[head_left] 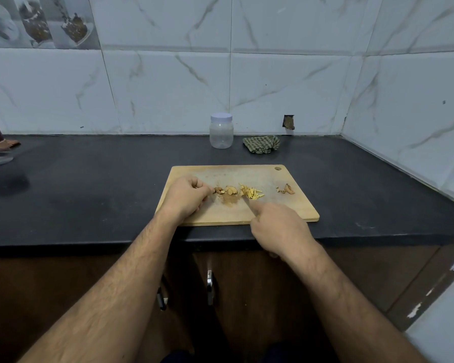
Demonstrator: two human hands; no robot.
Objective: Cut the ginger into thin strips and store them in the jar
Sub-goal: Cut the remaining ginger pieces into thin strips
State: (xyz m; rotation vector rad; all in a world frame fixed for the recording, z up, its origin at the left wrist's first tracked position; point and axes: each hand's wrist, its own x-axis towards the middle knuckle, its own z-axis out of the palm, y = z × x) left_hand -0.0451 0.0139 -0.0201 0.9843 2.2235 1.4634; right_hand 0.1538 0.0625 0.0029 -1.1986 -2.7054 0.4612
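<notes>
At centre frame, my left hand (186,196) curls over ginger slices (226,190) on the cutting board (286,205). Right of it, my right hand (278,227) grips a knife (247,203) by the ginger strips (252,192). Above, the lidded jar (221,131) looks empty.

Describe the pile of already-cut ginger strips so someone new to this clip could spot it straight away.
Start at the wooden cutting board on the black counter. Near its middle, at the knife tip, lies the pile of ginger strips. It is pale yellow and thin, unlike the brown uncut slices to its left and the brown scraps near the board's right edge.
</notes>
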